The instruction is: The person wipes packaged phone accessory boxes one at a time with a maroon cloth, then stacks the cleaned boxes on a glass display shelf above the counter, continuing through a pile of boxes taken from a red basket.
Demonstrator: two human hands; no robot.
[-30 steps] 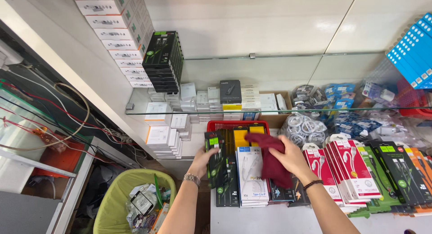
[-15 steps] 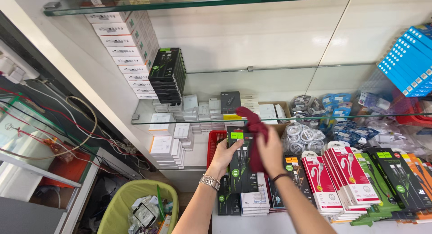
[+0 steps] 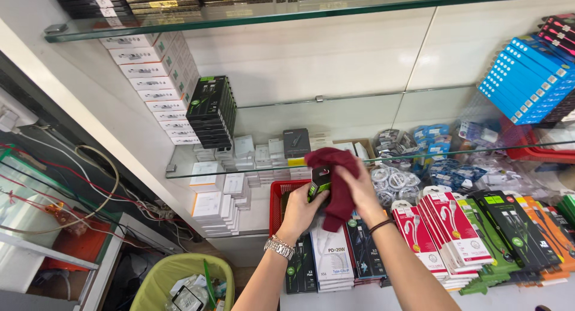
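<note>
so I've lifted the black-and-green box [image 3: 319,182] up off the desk stacks, left hand [image 3: 300,210] gripping it from 7 o'clock while my right hand [image 3: 361,188] has the red cloth [image 3: 336,179] closed over its 3 o'clock side, mid-wipe I reckon.

Dark-red cloth [image 3: 336,182] over black-green package [image 3: 319,184]

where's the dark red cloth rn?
Head view, centre: the dark red cloth is in the right hand, draped over the black-and-green box held by the left hand, above the red basket.
</note>
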